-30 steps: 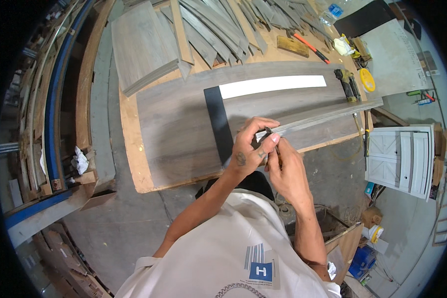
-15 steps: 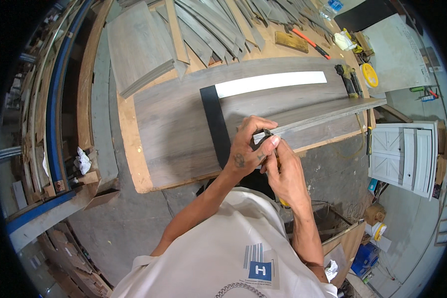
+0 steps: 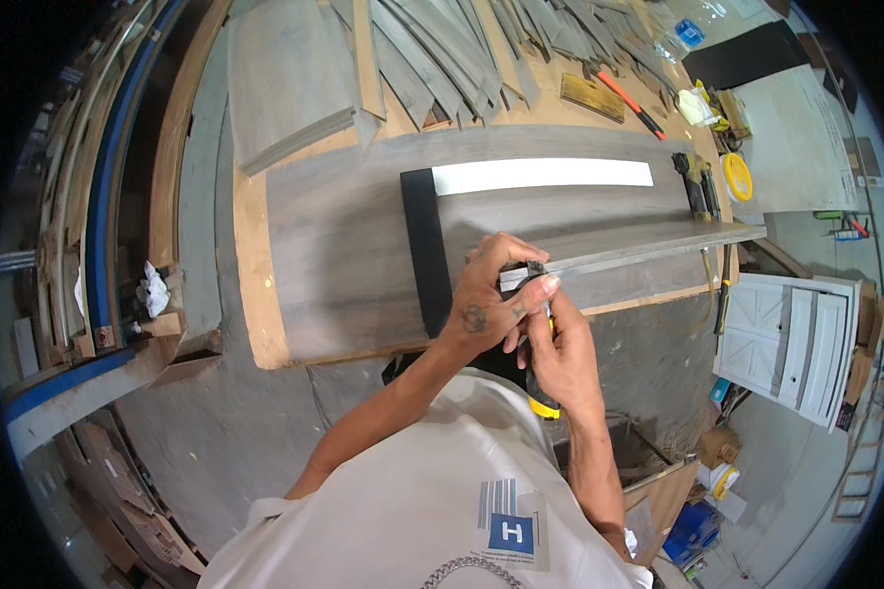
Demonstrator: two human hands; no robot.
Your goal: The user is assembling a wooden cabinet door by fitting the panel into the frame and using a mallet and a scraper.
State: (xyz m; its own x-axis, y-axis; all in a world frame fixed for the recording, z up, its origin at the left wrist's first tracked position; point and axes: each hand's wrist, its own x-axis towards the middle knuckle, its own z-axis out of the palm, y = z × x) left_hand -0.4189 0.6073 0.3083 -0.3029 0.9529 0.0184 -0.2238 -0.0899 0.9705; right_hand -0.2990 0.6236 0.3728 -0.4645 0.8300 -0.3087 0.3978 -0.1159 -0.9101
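A long grey wood-grain plank (image 3: 648,243) stands out toward the right, its near end between my hands. My left hand (image 3: 488,294) is closed round that end, thumb pressed along the edge. My right hand (image 3: 567,358) is wrapped round a black-and-yellow hand tool (image 3: 543,404), its yellow end showing below the palm. The tool's upper end is up against the plank end, mostly hidden by my fingers, so its exact kind is unclear. Just beyond my left hand, a black flat strip (image 3: 424,245) and a white strip (image 3: 545,175) form an L on a wide grey board (image 3: 339,245).
Grey plank offcuts (image 3: 432,59) are heaped at the table's far side, beside stacked panels (image 3: 290,88). Farther right lie a wood block (image 3: 591,96), an orange-and-black tool (image 3: 631,103) and black-and-yellow tools (image 3: 695,187). A rack with a blue beam (image 3: 101,187) stands left, a white cabinet (image 3: 786,339) right.
My hands stay together at the plank end. The right hand has shifted slightly down and left, and more of the tool's yellow end shows. The view has turned a little.
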